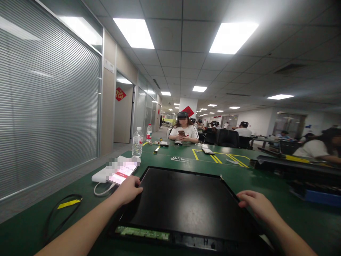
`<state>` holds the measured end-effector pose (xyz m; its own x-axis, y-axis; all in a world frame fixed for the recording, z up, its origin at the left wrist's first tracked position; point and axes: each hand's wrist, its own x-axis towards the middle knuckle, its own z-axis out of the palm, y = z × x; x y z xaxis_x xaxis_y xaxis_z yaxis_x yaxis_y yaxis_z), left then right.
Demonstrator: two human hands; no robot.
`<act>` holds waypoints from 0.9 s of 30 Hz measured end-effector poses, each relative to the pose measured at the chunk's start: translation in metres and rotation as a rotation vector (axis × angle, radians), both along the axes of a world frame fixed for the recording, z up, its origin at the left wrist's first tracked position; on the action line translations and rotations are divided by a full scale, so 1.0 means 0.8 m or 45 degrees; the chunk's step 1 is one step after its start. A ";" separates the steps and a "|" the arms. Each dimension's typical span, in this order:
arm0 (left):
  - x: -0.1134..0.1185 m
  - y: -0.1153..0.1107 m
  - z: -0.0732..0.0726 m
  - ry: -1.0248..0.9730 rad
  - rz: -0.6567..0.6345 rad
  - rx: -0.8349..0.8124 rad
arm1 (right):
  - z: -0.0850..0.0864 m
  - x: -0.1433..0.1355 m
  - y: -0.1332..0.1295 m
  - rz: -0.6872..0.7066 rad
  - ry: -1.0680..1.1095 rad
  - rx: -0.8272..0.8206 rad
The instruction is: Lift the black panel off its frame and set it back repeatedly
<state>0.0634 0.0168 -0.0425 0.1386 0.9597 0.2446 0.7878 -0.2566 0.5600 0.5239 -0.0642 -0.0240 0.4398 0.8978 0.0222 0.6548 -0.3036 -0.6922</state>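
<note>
A large black display panel (186, 202) lies flat on the green table, with a green circuit board (142, 233) along its near edge. My left hand (130, 191) is at the panel's left edge, its fingers curled around the rim. On the opposite side, my right hand (252, 202) has its thumb and fingers against the right edge. Just beyond my left hand is a lit phone (124, 173) with a white cable plugged in, beside a white power bank (99, 175).
A black strap with a yellow tag (69, 203) lies left. Water bottles (137, 143) stand beyond the phone. Black frames (301, 167) and a blue box (322, 197) are at the right. A person (183, 131) holding a phone sits across the table (176, 162).
</note>
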 end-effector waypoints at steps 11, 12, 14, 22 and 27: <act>0.007 -0.010 0.004 -0.025 -0.056 0.135 | 0.004 -0.011 -0.004 0.003 -0.231 0.011; 0.007 -0.012 0.004 -0.002 -0.090 0.136 | 0.003 -0.010 -0.003 0.003 -0.233 0.005; 0.005 -0.015 0.007 0.018 -0.191 0.140 | 0.002 -0.009 -0.003 -0.006 -0.222 -0.015; 0.006 -0.038 0.030 0.040 -0.673 0.046 | 0.007 -0.017 -0.006 -0.010 -0.156 -0.061; 0.013 -0.054 0.042 0.057 -0.854 -0.063 | 0.007 -0.017 -0.007 -0.006 -0.147 -0.053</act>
